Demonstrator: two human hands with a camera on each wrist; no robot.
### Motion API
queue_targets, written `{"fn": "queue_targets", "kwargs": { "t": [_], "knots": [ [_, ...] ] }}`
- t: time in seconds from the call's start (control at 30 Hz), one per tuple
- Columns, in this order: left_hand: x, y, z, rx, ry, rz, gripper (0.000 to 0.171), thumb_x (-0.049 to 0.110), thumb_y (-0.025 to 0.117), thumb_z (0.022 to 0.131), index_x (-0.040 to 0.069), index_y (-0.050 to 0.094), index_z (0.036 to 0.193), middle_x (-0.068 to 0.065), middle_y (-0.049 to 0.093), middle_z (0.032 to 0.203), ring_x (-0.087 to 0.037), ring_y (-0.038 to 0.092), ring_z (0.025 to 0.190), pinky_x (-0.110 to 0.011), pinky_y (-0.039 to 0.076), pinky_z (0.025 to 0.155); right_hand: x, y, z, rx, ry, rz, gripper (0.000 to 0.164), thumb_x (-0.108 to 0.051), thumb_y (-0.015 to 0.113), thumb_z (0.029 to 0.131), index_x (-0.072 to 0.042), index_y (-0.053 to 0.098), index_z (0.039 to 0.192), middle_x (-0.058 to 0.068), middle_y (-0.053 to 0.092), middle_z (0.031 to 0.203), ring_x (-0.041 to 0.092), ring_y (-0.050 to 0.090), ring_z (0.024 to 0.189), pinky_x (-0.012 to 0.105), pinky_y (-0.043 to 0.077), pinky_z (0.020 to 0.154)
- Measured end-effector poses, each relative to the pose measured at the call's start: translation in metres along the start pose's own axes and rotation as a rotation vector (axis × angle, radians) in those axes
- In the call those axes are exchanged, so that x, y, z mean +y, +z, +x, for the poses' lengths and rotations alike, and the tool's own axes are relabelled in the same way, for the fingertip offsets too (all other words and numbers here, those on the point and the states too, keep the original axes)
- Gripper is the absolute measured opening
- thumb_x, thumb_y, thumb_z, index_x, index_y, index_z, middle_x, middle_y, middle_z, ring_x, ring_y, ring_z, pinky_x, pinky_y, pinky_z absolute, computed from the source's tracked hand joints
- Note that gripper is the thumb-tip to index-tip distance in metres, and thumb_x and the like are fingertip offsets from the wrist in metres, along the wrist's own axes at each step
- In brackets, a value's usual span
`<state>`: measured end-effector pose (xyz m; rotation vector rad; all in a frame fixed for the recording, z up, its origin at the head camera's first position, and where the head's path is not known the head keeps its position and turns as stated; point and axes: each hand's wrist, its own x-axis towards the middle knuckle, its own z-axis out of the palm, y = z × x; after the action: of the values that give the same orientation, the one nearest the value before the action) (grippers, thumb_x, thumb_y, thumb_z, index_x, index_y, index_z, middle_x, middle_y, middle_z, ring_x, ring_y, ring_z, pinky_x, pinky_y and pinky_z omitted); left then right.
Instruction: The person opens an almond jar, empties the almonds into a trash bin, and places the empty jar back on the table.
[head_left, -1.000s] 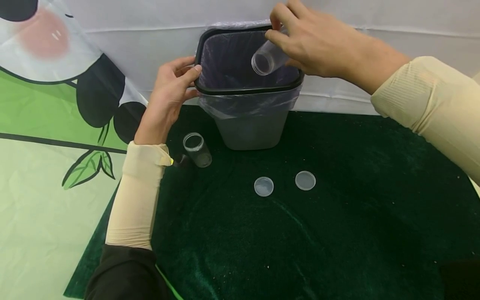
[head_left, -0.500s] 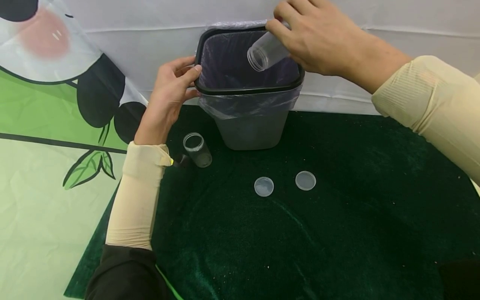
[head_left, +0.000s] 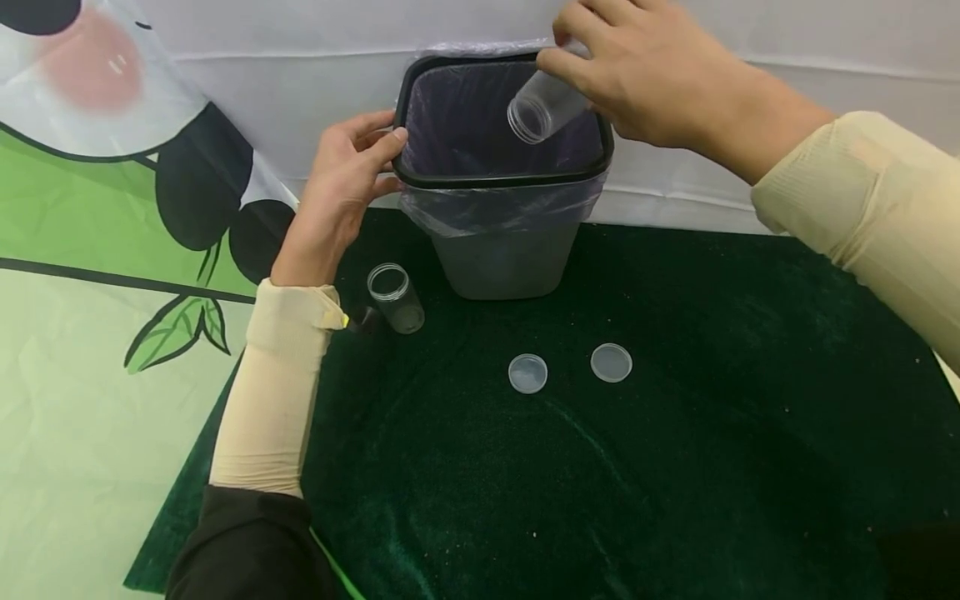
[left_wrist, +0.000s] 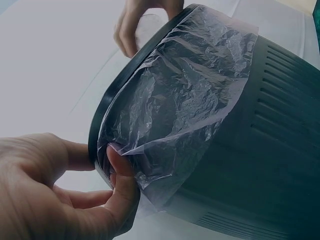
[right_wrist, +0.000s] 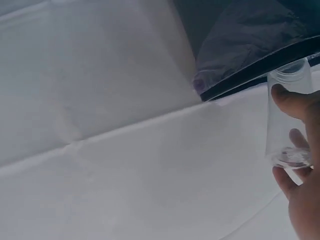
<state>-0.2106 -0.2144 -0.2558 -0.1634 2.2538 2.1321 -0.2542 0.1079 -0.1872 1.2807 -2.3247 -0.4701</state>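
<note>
My left hand point(head_left: 348, 171) grips the left side of the black rim of a trash can point(head_left: 502, 262); in the left wrist view its fingers point(left_wrist: 120, 162) pinch the rim and the clear plastic liner point(left_wrist: 175, 95). With my right hand point(head_left: 637, 75) I hold a clear plastic jar point(head_left: 543, 104), tilted mouth-down over the can's opening. The right wrist view shows the jar point(right_wrist: 287, 115) between thumb and fingers, its threaded mouth beside the rim. No contents show in it. A second clear jar point(head_left: 397, 302) stands uncapped on the cloth, left of the can.
Two round clear lids point(head_left: 528, 373) lie apart on the dark green cloth point(head_left: 675, 467) in front of the can. White fabric point(head_left: 300, 50) hangs behind, and a printed cartoon backdrop point(head_left: 90, 217) covers the left side.
The right hand has shifted slightly up and right, and the jar is tilted a little differently over the can. The left hand has kept its hold on the rim.
</note>
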Motion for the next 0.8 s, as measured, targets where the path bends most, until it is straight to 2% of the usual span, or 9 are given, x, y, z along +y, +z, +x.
{"fn": "queue_targets", "kwargs": {
  "t": [0.17, 0.3, 0.47, 0.63, 0.8],
  "knots": [
    [-0.0005, 0.0017, 0.0002, -0.003, 0.012, -0.021, 0.056, 0.021, 0.066, 0.102, 0.013, 0.050, 0.155, -0.009, 0.054, 0.149, -0.017, 0.059, 0.101, -0.021, 0.057, 0.074, 0.0021, 0.0008, -0.0022, 0.007, 0.010, -0.008, 0.053, 0.005, 0.060, 0.099, -0.003, 0.042, 0.148, 0.028, 0.044, 0.147, 0.046, 0.039, 0.139, 0.057, 0.033, 0.123],
    [-0.0002, 0.0008, 0.0003, 0.000, 0.022, -0.038, 0.054, 0.020, 0.067, 0.102, 0.012, 0.051, 0.154, -0.009, 0.057, 0.142, -0.017, 0.060, 0.097, -0.021, 0.056, 0.071, 0.0007, -0.0013, -0.0008, 0.001, 0.007, -0.035, 0.060, 0.008, 0.063, 0.096, -0.004, 0.039, 0.149, 0.028, 0.042, 0.150, 0.046, 0.040, 0.139, 0.058, 0.035, 0.122],
    [-0.0005, -0.0002, 0.0012, -0.003, 0.024, -0.033, 0.054, 0.020, 0.066, 0.102, 0.012, 0.051, 0.154, -0.009, 0.056, 0.144, -0.017, 0.060, 0.097, -0.021, 0.056, 0.071, -0.0034, -0.0014, 0.0018, -0.047, -0.015, -0.108, 0.071, 0.009, 0.069, 0.091, -0.005, 0.036, 0.153, 0.028, 0.041, 0.154, 0.045, 0.036, 0.146, 0.055, 0.029, 0.127],
    [-0.0009, -0.0007, 0.0019, -0.001, 0.024, -0.026, 0.054, 0.021, 0.067, 0.102, 0.013, 0.052, 0.154, -0.009, 0.056, 0.145, -0.017, 0.061, 0.098, -0.022, 0.056, 0.072, -0.0029, -0.0005, 0.0005, -0.025, 0.031, -0.065, 0.060, 0.005, 0.061, 0.097, -0.002, 0.037, 0.152, 0.028, 0.043, 0.153, 0.045, 0.037, 0.146, 0.056, 0.029, 0.127],
    [-0.0017, -0.0008, 0.0027, -0.005, 0.032, -0.026, 0.053, 0.023, 0.067, 0.102, 0.014, 0.053, 0.153, -0.008, 0.058, 0.142, -0.017, 0.061, 0.099, -0.022, 0.057, 0.074, 0.0024, -0.0002, -0.0078, 0.054, 0.089, -0.020, 0.053, -0.002, 0.055, 0.102, 0.000, 0.039, 0.153, 0.028, 0.047, 0.149, 0.046, 0.041, 0.141, 0.057, 0.030, 0.126]
  ]
}}
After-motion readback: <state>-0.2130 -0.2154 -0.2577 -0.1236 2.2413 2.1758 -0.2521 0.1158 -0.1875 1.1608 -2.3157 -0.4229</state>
